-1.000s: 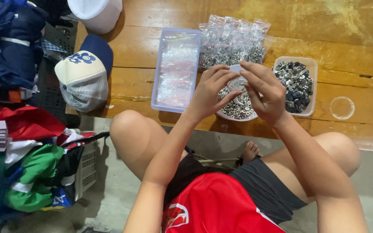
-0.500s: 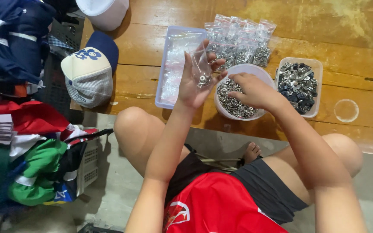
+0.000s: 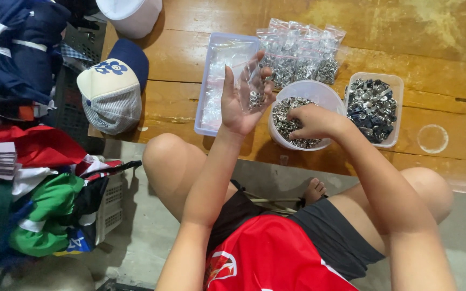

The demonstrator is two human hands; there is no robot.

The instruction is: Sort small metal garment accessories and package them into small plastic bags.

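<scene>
Fingers, right: the right hand (image 3: 311, 121) is down in the tub (image 3: 319, 92), fingers curled into the rings (image 3: 287, 116). They look pinched on some, but I cannot tell for sure.
Fingers, left: the left hand (image 3: 244, 99) is up, palm open to the camera, fingers spread wide. A clear bag (image 3: 252, 75) lies against them, with a few small metal bits (image 3: 254, 98) on the palm.
Which way: the bag is just left of the tub and a little higher. Its mouth points up and away from the body.
Nearer hand: the right hand is in the rings; the left hand is beside them, not touching.
Tub: round, white, on the surface (image 3: 405, 43), close to the knees.
Right of tub: a square box (image 3: 392, 83) of darker metal parts.
Behind: filled bags (image 3: 303, 51) in a row.
Left: a long clear tray (image 3: 211, 75), then a cap (image 3: 111, 89).
Far right: a clear lid (image 3: 432, 139), well apart.
</scene>
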